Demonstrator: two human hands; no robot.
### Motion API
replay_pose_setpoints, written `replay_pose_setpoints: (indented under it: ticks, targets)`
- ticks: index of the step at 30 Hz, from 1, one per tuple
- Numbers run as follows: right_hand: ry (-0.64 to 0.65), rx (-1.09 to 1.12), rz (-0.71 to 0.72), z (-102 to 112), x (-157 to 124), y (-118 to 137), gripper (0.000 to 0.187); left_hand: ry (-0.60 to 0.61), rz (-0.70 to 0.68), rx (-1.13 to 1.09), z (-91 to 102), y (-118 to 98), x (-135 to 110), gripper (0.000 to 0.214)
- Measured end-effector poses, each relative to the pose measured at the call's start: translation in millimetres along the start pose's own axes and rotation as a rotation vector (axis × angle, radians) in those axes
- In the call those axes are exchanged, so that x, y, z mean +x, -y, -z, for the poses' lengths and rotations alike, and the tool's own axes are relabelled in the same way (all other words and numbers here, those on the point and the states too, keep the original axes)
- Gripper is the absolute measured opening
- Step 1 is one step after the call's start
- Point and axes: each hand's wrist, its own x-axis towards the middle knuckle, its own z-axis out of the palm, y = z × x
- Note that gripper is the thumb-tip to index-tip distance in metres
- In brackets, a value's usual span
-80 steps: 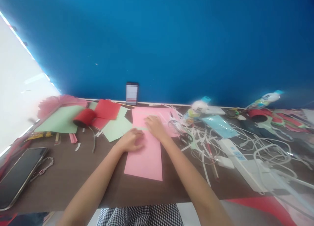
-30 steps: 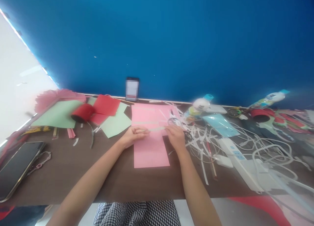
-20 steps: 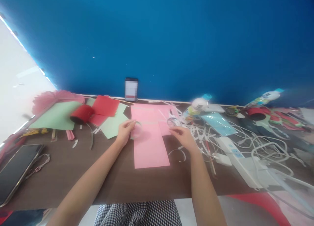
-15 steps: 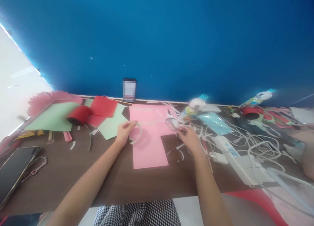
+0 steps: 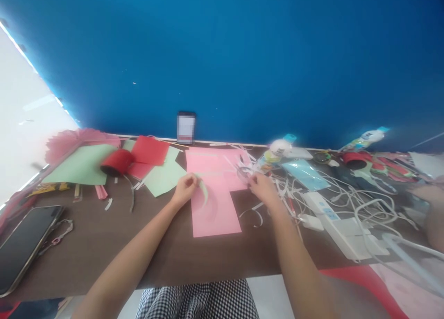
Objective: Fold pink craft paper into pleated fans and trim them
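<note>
Against a blue wall (image 5: pixel 222 55), a brown desk (image 5: pixel 104 245) is seen, where a pale, narrow paper strip (image 5: pixel 205 196) is pinched in the closed fingers of the left hand (image 5: pixel 185 189) above the far left part of a pink sheet (image 5: pixel 217 215). Its long axis is run from the fingertips toward the person, bowed in a curl to the right. The right hand (image 5: pixel 262 187) is held well apart at the edge of a tangle of white paper strips (image 5: pixel 284 189), fingers bent; whether anything is gripped cannot be told.

strip (image 5: pixel 205 197): pale matt paper | pink sheet (image 5: pixel 217 215): matt paper | table (image 5: pixel 104 245): smooth wood-look | phone (image 5: pixel 24 245): glossy glass
</note>
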Motion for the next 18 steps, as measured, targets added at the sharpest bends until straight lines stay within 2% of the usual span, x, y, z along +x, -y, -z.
replay_pose_setpoints:
  ticks: [3, 6, 9, 14, 18]
  targets:
    - [0.028, 0.274, 0.052, -1, 5, 46, 0.015, 0.139, -0.032, 0.01, 0.8, 1, -2, 0.012]
    - [0.103, 0.564, 0.087, -11, 17, 94, 0.017, 0.185, -0.073, 0.092, 0.6, 1, -5, 0.01]
    - [0.173, 0.718, 0.04, -26, 30, 130, 0.011, 0.23, -0.12, 0.238, -0.3, -1, -7, 0.012]
    - [0.336, 0.808, 0.004, -50, 44, 163, 0.017, 0.395, -0.132, 0.401, -1.8, -7, -11, 0.017]
    - [0.373, 0.824, 0.044, -67, 44, 178, 0.022, 0.397, -0.125, 0.422, -1.4, -10, -13, 0.017]
